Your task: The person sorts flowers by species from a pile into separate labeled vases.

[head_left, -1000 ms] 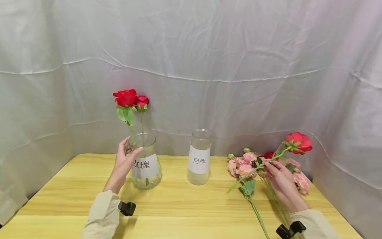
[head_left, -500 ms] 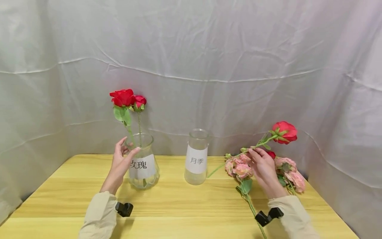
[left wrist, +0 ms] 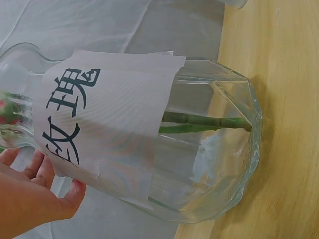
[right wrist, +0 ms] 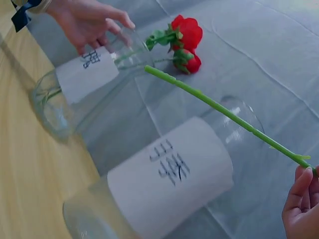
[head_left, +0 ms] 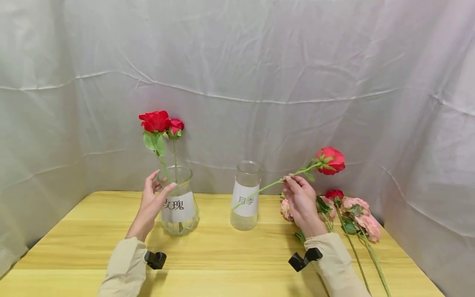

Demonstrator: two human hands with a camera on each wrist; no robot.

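My left hand [head_left: 150, 204] holds the neck of a wide glass vase [head_left: 178, 229] at the table's left, its thumb in front and fingers at the far side. Two red roses [head_left: 155, 121] stand in that vase, and their stem ends [left wrist: 219, 122] show through the glass in the left wrist view. With thumb and fingertips, my right hand [head_left: 302, 204] pinches the stem of another red rose [head_left: 331, 161]. That rose slants, bloom up to the right. Its bare stem end points left, in front of a narrow glass vase [head_left: 245, 223] in the head view.
Pink flowers [head_left: 369, 227] and a red rose [head_left: 335, 194] lie on the table's right side, partly behind my right arm. Paper labels with characters wrap both vases. A grey cloth [head_left: 237, 62] hangs behind the wooden table [head_left: 222, 260].
My right hand has carried the rose leftward from above the lying flowers, and its stem end now overlaps the narrow vase in view. My left hand has stayed at the wide vase.
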